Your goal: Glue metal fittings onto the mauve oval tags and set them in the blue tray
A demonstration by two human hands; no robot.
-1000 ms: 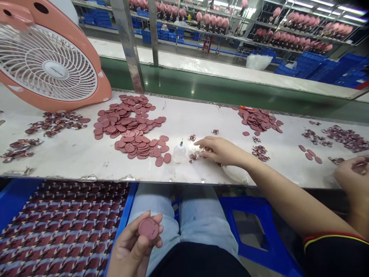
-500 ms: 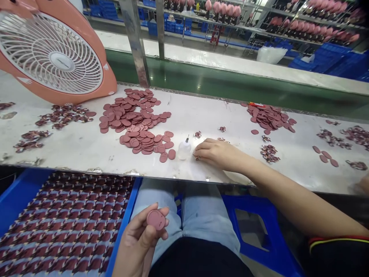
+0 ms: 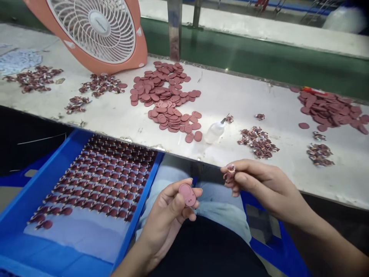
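Pink oval disc (image 3: 187,194) pinched in left hand (image 3: 168,215), held over lap below bench edge (image 3: 161,148). Right hand (image 3: 259,184) level with it, fingertips pinching small ornament (image 3: 230,173). Blue tray (image 3: 37,192) of rows at left. Beyond the edge: glue bottle (image 3: 215,132), disc pile (image 3: 165,98), fan (image 3: 98,30). No legible writing.

oval disc (image 3: 187,194): dusty pink | tray (image 3: 37,188): blue | fan (image 3: 95,30): orange, white grille

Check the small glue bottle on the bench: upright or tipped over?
Tipped. The glue bottle lies on its side on the bench, its nozzle pointing up-right, just right of the disc pile.
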